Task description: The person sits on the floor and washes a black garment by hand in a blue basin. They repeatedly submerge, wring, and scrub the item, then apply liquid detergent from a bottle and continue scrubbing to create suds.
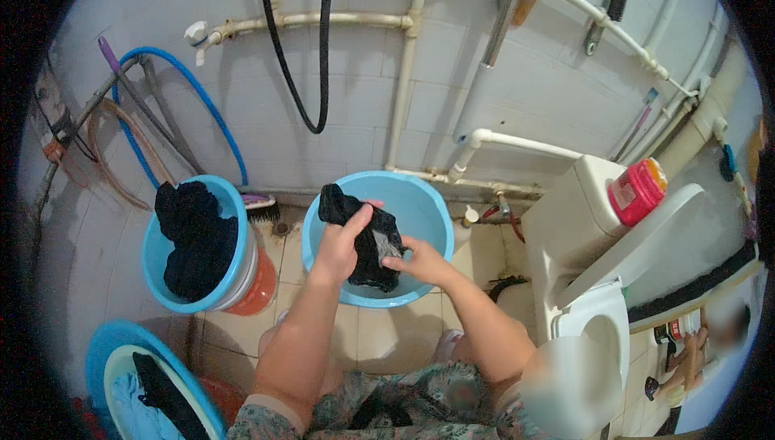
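Between both hands, over the wide light-blue basin (432,206), hangs a bunched black garment (375,270) with a grey patch; the left hand (337,250) grips its upper part, thumb on top, while the right hand (421,264) pinches it by the grey patch between thumb and fingers; whether its lower end touches the basin, or whether water lies there, I cannot tell.

The step in hand looks like working the cloth over by hand; the next move probably calls for both grips to stay firm while the fabric is turned or spread above the basin.

Left of the hands, a blue tub (152,258) heaped with black clothes (198,238) sits on an orange-red bucket (257,278); nearer the body on that side, another basin (98,375) holds light-blue cloth (137,404) and a black piece (171,396); right of the hands, the toilet (593,323) crowds the right elbow's room; beyond them, a black hose (325,52) loops down the wall, apparently clear of the work.
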A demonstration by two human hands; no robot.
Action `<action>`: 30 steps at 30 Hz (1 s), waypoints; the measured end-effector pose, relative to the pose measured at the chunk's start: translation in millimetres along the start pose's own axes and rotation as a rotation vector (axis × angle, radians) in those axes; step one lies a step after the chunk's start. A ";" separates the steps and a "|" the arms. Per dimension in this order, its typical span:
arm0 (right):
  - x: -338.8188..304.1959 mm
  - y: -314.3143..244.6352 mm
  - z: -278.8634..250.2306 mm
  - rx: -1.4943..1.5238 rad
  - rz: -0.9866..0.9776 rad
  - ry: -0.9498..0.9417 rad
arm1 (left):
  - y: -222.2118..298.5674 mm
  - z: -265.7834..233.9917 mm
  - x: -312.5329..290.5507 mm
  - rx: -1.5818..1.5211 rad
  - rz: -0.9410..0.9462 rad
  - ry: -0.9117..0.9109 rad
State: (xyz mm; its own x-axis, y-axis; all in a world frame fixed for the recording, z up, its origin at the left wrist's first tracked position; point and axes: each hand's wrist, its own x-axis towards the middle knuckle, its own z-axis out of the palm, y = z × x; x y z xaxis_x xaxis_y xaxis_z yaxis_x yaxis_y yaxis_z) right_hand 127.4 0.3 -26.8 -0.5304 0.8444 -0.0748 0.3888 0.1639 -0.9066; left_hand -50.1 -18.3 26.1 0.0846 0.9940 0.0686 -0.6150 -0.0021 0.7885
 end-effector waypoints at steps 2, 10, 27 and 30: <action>1.7 6.8 -4.1 0.069 0.103 -0.016 | 3.8 -9.0 1.7 -0.006 -0.003 0.088; 10.7 -18.3 -8.6 0.310 -0.294 0.439 | -11.4 -24.0 12.6 0.153 -0.246 0.316; 31.4 3.2 63.1 -0.247 -0.261 0.414 | -96.7 -1.0 -0.1 -0.240 -0.316 0.340; 37.5 19.8 4.3 0.094 0.177 0.408 | -73.6 26.1 3.3 -0.164 -0.507 0.388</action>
State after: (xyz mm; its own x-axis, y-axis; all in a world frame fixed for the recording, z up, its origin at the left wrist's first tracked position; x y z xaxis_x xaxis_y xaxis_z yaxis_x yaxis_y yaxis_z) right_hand 112.0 33.0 -49.3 -0.1139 0.9903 -0.0792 0.3670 -0.0322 -0.9297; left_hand 15.9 -17.7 -15.7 0.1252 0.8347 -0.5363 -0.6875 0.4628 0.5596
